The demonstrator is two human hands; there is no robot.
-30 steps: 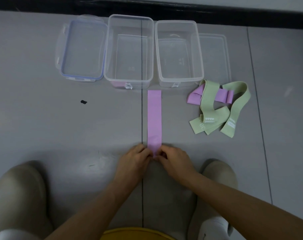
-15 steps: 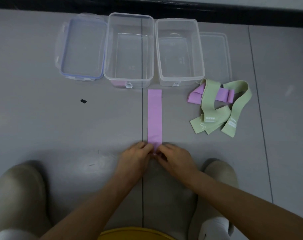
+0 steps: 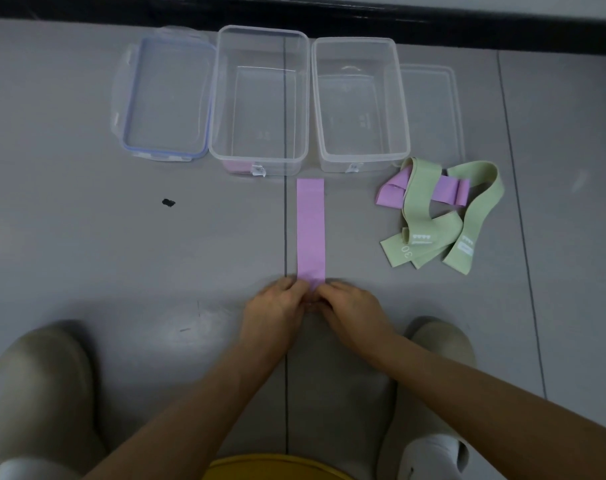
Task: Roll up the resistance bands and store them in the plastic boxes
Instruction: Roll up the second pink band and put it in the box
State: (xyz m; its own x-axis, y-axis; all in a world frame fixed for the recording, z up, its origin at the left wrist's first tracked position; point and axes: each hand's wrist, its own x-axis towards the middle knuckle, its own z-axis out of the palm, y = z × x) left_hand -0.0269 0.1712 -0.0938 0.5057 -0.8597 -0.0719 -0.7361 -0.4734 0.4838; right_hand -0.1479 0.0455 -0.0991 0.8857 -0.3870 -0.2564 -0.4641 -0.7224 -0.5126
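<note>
A pink resistance band point(image 3: 310, 230) lies flat and straight on the grey floor, running from my hands toward the boxes. My left hand point(image 3: 277, 311) and my right hand point(image 3: 350, 313) meet at its near end, fingers curled and pinching the end, which is hidden under them. Two clear plastic boxes stand open at the far side: the left box point(image 3: 260, 32) and the right box point(image 3: 358, 43). A loose heap of green bands point(image 3: 467, 216) and a pink band point(image 3: 393, 192) lies to the right.
A clear lid with a blue seal point(image 3: 166, 98) lies left of the boxes, another clear lid point(image 3: 433, 109) to their right. A small black speck point(image 3: 168, 202) marks the floor. My two beige shoes point(image 3: 35, 393) point(image 3: 443, 344) flank my arms. A dark wall base point(image 3: 329, 15) runs behind the boxes.
My hands have crept a little forward along the pink band, so slightly less of it shows flat. Nothing else has moved.
</note>
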